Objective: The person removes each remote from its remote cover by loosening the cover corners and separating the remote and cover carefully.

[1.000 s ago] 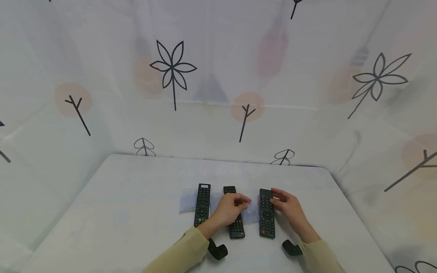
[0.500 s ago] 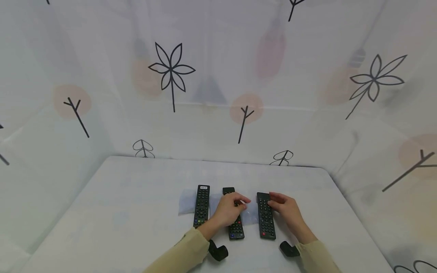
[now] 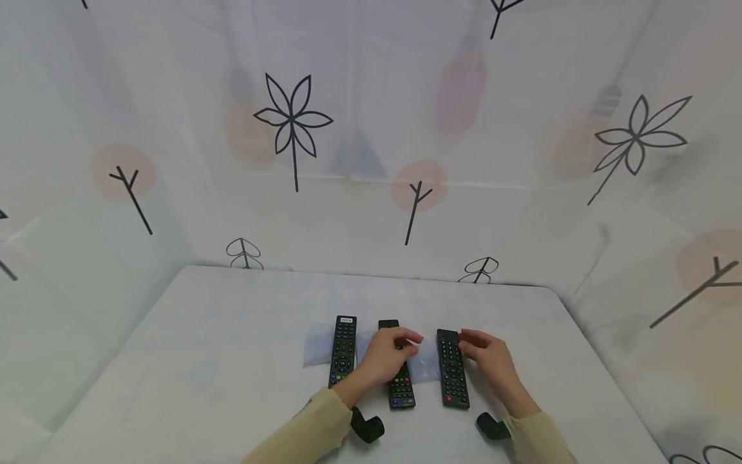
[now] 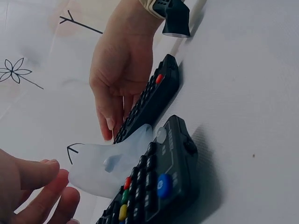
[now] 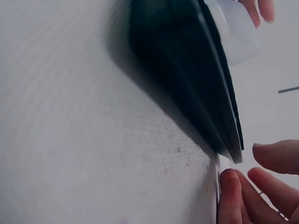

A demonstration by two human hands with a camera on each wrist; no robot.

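Observation:
Three black remote controls lie side by side on the white table. Over the middle remote (image 3: 401,390) hovers my left hand (image 3: 384,354), thumb and fingers loosely bent with a gap between them and nothing gripped. In the left wrist view, its fingertips come right at the edge of a clear plastic bag (image 4: 100,168), which lies partly beneath the remotes. My right hand (image 3: 491,361) is beside the top end of the right remote (image 3: 452,370); the right wrist view shows its thumb and fingers (image 5: 230,191) spread, just off the remote's end. The left remote (image 3: 343,351) is partly covered by my left forearm.
Another piece of the clear bag (image 3: 317,343) shows left of the left remote. Black wrist-camera mounts (image 3: 368,426) sit at both sleeves, low over the table (image 3: 191,374). A white patterned curtain (image 3: 348,219) stands behind the table's far edge and along both sides.
The right remote has turned slightly, its top end swinging left and toward me. My right hand moved with it, then drew slightly away. The left hand has stayed nearly still.

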